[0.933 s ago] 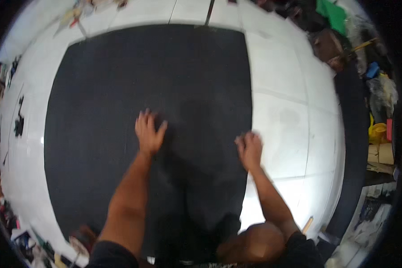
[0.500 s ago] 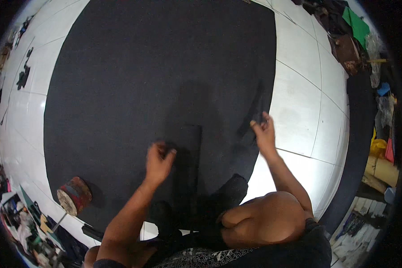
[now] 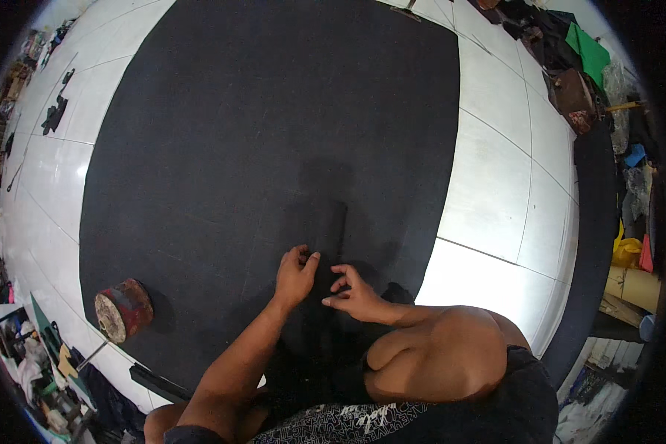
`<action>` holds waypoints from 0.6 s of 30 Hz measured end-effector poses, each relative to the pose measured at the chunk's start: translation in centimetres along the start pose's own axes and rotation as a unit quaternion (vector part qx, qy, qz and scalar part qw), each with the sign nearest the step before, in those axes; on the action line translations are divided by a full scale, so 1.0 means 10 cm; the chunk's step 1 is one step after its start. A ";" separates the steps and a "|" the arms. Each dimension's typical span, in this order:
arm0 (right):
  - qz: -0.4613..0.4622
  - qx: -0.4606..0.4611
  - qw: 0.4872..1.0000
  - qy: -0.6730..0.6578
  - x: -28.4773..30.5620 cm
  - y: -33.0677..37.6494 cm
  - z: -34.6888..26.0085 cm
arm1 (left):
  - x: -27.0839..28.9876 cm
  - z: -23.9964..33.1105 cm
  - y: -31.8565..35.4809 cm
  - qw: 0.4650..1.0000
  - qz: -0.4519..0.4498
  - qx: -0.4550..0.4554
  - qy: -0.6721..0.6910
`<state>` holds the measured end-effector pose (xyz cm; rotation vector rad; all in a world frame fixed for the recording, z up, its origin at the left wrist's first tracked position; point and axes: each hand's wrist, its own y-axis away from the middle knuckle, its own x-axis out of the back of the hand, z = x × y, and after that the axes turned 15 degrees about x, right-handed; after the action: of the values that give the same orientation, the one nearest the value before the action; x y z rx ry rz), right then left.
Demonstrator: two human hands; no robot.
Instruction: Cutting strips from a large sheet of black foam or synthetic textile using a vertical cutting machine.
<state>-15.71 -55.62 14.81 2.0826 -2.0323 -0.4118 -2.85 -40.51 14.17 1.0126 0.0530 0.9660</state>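
Note:
A large black fabric sheet (image 3: 222,170) lies over white floor tiles in front of me. On it, near my knees, is a long narrow black piece (image 3: 333,222) with a dark right edge. My left hand (image 3: 296,277) rests beside that piece, its thumb and fingertips slightly apart at its left side. Close by on the right, my right hand (image 3: 357,296) has curved, separated fingers that point left, with nothing visible in them. Black on black hides exactly what the fingertips touch.
A round reddish tin (image 3: 124,311) with a pale end lies on the sheet's lower left corner. Mixed scraps (image 3: 33,362) are heaped at the left. A rolled tan tube (image 3: 633,287) and a yellow bag (image 3: 627,251) sit at the right. My bent knee (image 3: 451,355) borders the sheet.
My right hand has come left and nearer from the sheet's right edge; the dark strip there no longer shows. My left hand has moved slightly right, toward the narrow piece.

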 end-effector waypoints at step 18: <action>0.041 0.019 0.973 0.225 0.09 -0.31 -0.10 | -0.21 0.20 0.26 0.977 0.113 -0.020 -0.177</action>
<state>-12.46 -56.45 14.67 1.8868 -1.8501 0.1098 -4.93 -42.92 16.37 1.1568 -0.3846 0.9744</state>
